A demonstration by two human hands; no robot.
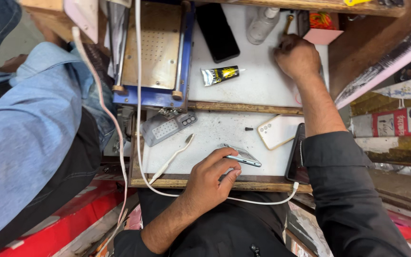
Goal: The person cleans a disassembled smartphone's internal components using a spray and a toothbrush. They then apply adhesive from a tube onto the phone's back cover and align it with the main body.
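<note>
At a cluttered white workbench (262, 85), the left hand (212, 178) is gripping a phone (241, 157) while the right hand (297, 57) is resting curled beside a clear bottle (261, 26).

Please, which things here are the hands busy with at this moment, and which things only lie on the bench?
In hand:
- phone, held on edge by the left hand
- thin tool, under the right hand at the back

Lying about:
- glue tube
- black phone
- clear bottle
- white phone back
- grey phone case
- toothbrush
- small screw
- blue machine
</note>
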